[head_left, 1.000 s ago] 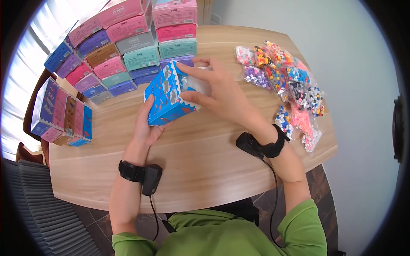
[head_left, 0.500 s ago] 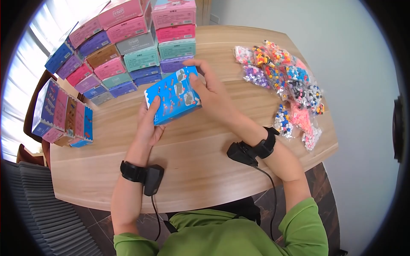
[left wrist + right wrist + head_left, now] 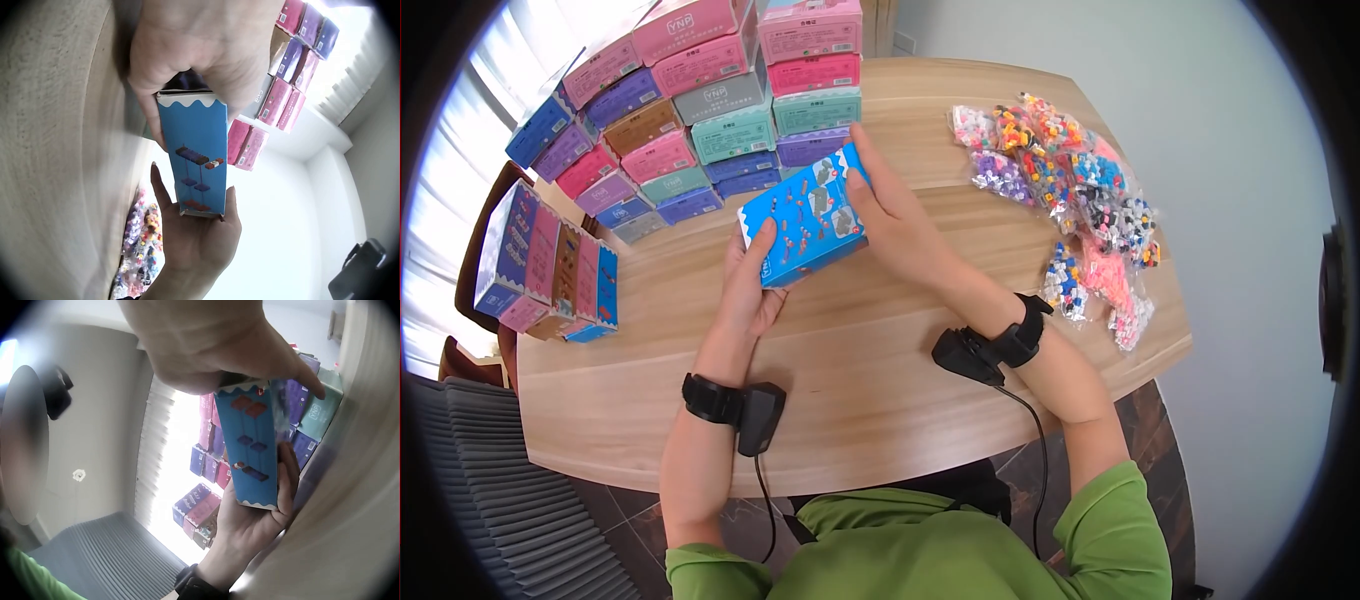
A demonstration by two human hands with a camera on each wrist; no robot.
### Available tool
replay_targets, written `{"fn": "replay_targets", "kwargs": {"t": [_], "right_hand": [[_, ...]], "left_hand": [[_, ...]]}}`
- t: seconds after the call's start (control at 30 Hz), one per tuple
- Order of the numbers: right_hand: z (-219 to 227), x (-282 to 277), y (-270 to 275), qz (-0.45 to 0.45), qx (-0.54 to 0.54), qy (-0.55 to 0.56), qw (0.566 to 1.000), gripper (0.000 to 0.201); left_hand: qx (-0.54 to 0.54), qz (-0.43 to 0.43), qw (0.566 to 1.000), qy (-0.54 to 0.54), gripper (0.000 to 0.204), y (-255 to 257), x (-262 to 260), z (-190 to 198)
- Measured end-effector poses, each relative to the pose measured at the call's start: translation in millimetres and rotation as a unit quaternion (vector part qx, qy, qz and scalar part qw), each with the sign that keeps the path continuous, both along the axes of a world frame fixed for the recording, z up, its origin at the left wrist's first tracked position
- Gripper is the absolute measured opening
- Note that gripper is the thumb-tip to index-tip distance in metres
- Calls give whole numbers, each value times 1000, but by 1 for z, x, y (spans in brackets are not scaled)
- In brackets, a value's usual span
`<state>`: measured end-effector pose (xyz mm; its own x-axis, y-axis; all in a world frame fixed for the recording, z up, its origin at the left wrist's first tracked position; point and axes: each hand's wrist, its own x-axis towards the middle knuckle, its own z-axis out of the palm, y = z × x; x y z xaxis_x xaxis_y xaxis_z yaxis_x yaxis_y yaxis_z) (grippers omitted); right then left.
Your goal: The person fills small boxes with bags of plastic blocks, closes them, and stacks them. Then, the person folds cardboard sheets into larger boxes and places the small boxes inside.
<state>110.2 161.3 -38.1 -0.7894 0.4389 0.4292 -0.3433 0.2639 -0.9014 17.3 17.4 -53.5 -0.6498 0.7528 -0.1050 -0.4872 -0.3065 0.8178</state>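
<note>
Held above the table, a blue printed box [image 3: 805, 220] has its picture face turned up toward the head view. The left hand [image 3: 750, 285] grips its left end, thumb on the face and fingers beneath. Against the box's right end lies the palm of the right hand [image 3: 900, 225], its fingers stretched out past the edge. In the left wrist view, the right hand [image 3: 200, 244] meets the far end of the box [image 3: 197, 144], with digits at both sides. The right wrist view shows the left hand [image 3: 253, 528] round the box [image 3: 250, 450].
Stacked boxes [image 3: 725, 135] in several colours stand at the table's back left. A smaller row of boxes [image 3: 550, 265] is at the left edge. Clear bags of small coloured pieces [image 3: 1100, 220] lie in a pile on the right of the wooden table [image 3: 850, 400].
The box has turned so its picture face shows more fully. The right hand's fingers, bent around the box's opening with clear plastic a second ago, have straightened along its right end.
</note>
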Motion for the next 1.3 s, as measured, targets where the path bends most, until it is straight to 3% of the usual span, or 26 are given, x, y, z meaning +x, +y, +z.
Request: {"fn": "replay_targets", "kwargs": {"t": [0.07, 0.17, 0.27, 0.37, 0.47, 0.57, 0.67, 0.73, 0.77, 0.83, 0.93, 1.03, 1.2, 1.27, 1.3], "right_hand": [[0, -2, -1, 0, -47, -14, 999, 40], [18, 6, 0, 72, -303, -49, 949, 30], [15, 2, -1, 51, -299, -47, 952, 23], [3, -1, 1, 52, -156, -54, 985, 23], [-1, -3, 0, 42, -122, -37, 991, 33], [-1, -1, -13, -81, 128, 13, 988, 49], [-3, 3, -14, -82, 199, 28, 976, 63], [-1, 3, -5, -46, 121, -32, 991, 62], [0, 4, 1, -27, 83, -61, 994, 62], [-4, 4, 11, -11, 32, -89, 995, 58], [1, 11, 16, 9, -55, -105, 993, 51], [6, 16, 13, 45, -88, -100, 990, 48], [36, 29, 1, 123, -105, -70, 984, 49], [47, 35, 0, 132, -133, -57, 981, 50], [50, 36, 0, 131, -129, -59, 981, 48]], "left_hand": [[1, 0, 1000, -1, 36, 0, 0, -1], [0, -12, 1000, 10, 36, -1, -2, -4], [-4, -15, 1000, 17, 37, -1, -2, -5], [-9, -12, 1000, 19, 37, -2, -3, -7], [-15, -10, 1000, 25, 39, -3, -4, -9], [-28, -8, 998, 48, 44, -4, -6, -13], [-46, 10, 997, 67, 47, -5, -4, -13], [-49, 22, 993, 104, 51, 0, 1, -11], [-77, 58, 968, 231, 56, 2, 2, -8], [-128, 133, 864, 469, 68, 4, 4, -1], [-180, -35, 730, 659, 82, -7, 19, 48], [-243, -32, 736, 631, 90, -17, 29, 59], [-231, 112, 709, 657, 78, -63, 28, 106], [-230, 222, 666, 674, 78, -88, 16, 131], [-278, 274, 597, 701, 77, -103, 5, 147]]}}
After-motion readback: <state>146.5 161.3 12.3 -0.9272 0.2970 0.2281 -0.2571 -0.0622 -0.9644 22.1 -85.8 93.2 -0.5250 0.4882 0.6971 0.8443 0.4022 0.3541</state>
